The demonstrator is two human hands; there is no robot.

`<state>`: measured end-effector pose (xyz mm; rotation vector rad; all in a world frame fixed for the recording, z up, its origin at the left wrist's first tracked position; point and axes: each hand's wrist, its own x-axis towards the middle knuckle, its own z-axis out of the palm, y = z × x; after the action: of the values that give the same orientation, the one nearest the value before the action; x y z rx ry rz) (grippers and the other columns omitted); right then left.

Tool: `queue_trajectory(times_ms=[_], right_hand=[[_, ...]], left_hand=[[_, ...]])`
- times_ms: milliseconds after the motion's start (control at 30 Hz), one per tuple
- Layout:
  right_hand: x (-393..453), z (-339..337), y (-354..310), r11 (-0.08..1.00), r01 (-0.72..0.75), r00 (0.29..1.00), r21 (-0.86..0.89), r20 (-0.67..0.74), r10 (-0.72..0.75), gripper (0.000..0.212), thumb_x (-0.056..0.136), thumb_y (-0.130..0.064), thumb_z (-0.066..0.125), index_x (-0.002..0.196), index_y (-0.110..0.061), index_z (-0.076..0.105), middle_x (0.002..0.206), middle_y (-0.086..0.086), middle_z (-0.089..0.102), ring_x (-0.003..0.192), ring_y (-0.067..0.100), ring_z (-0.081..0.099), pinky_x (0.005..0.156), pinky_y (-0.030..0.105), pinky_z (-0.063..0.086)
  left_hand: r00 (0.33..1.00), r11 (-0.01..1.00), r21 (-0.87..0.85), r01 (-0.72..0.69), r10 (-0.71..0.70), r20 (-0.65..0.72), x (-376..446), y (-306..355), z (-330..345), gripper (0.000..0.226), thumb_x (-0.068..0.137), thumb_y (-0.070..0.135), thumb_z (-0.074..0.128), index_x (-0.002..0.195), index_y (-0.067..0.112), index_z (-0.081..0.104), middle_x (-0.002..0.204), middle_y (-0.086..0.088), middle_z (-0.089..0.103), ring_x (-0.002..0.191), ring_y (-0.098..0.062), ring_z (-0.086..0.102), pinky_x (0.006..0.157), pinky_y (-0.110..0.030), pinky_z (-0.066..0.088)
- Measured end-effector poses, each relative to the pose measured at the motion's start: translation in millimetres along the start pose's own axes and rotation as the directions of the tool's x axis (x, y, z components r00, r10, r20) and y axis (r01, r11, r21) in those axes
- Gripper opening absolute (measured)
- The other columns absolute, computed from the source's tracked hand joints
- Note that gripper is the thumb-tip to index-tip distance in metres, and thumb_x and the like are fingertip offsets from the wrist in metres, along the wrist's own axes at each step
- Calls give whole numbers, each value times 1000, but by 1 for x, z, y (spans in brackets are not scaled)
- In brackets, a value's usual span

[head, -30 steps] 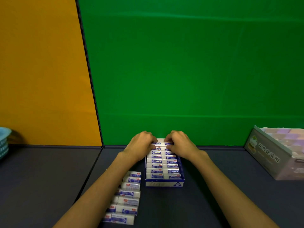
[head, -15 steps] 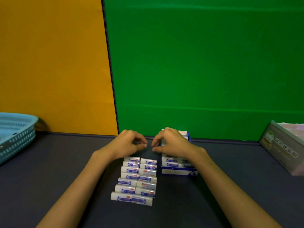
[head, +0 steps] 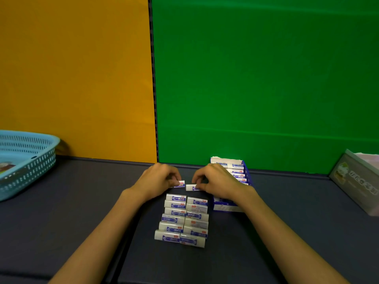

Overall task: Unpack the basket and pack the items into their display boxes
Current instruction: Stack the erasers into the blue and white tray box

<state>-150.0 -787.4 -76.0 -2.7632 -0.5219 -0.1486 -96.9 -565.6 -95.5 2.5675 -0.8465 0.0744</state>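
Note:
Two columns of white-and-blue erasers (head: 184, 220) lie on the dark table in front of me. My left hand (head: 159, 180) pinches one eraser (head: 179, 184) just beyond the left column. My right hand (head: 215, 182) pinches another eraser (head: 191, 187) beyond the right column. The two held erasers sit end to end, almost touching. Behind my right hand stands the blue-and-white display box (head: 231, 206), holding more erasers; my right wrist hides much of it.
A light blue perforated basket (head: 30, 160) sits at the far left with something dark inside. A grey-lilac display box (head: 356, 181) stands at the right edge. Orange and green panels rise behind the table.
Both hands left the display box and came to the loose erasers on its left. Each now pinches one eraser at the far end of the rows. The camera turned left.

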Motion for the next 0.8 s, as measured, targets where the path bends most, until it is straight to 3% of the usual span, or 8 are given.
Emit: queue_trajectory(times_ms=[100, 333, 567, 800], right_hand=[[2, 4, -1, 999, 4, 999, -44, -31, -5, 15, 89, -19, 70, 101, -24, 77, 97, -8, 76, 88, 8, 67, 85, 31, 53], [5, 2, -1, 999, -32, 999, -43, 13, 32, 28, 82, -28, 80, 109, -23, 76, 107, -7, 74, 97, 11, 65, 84, 25, 49], [14, 6, -1, 998, -38, 999, -41, 23, 39, 26, 83, -23, 80, 108, -20, 75, 105, -3, 74, 91, 11, 62, 79, 25, 47], [12, 0, 8, 991, -35, 998, 131, -53, 43, 27, 79, -29, 83, 104, -22, 75, 98, -7, 72, 87, 7, 61, 78, 24, 50]], left_hand=[[998, 995, 93, -36, 41, -53, 2, -1, 1, 14, 92, 31, 69, 105, 28, 75, 102, 11, 73, 93, -10, 65, 81, -37, 55], [997, 986, 149, -78, 78, 7, 2, -2, -1, 38, 88, 35, 73, 124, 20, 70, 114, 1, 71, 101, -18, 63, 84, -35, 52], [999, 984, 176, -35, 33, 16, 7, -2, -1, 32, 90, 36, 71, 120, 26, 69, 116, 6, 70, 103, -16, 62, 87, -40, 53], [994, 994, 92, -54, 63, -91, 13, 7, -1, 30, 89, 39, 70, 117, 29, 68, 110, 9, 67, 96, -11, 59, 80, -34, 50]])
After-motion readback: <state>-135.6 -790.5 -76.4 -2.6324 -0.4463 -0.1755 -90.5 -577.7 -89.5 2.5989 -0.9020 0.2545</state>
